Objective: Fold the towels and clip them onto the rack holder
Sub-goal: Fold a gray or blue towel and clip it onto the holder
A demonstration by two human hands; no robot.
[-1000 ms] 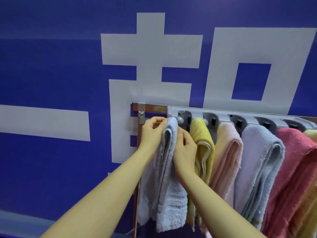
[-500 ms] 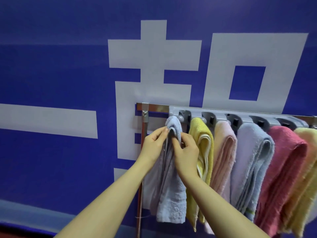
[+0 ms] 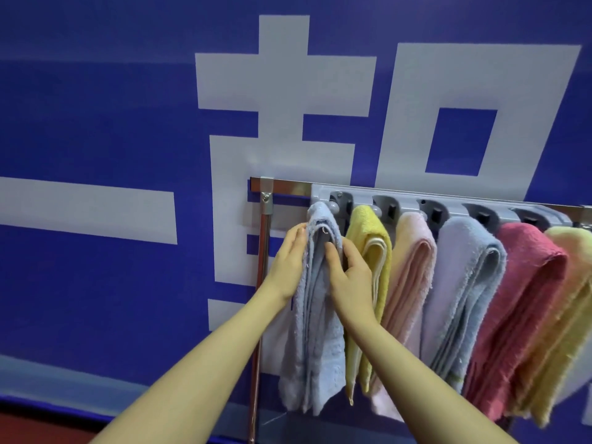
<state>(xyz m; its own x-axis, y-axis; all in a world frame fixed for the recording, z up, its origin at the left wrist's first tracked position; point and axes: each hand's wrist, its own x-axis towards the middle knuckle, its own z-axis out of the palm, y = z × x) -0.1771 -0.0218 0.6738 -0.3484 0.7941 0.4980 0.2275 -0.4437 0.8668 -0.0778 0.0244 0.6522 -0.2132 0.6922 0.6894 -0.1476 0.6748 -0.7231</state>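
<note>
Towels fill the holder (image 3: 416,200) along the right half of the frame: blue towel (image 3: 317,315), yellow towel (image 3: 368,251), pink, pale lilac, red and a peach one at the right edge, six folded and hanging. At centre, the left hand (image 3: 288,264) lies flat-fingered against the blue towel's left side, while the right hand (image 3: 349,274) presses loosely curved fingers on its front. No empty slot shows, so the job looks nearly finished.

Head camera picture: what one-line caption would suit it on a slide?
Both hands, left and right, smooth a light blue towel hanging at the rack holder's left end beside five other towels.
</note>
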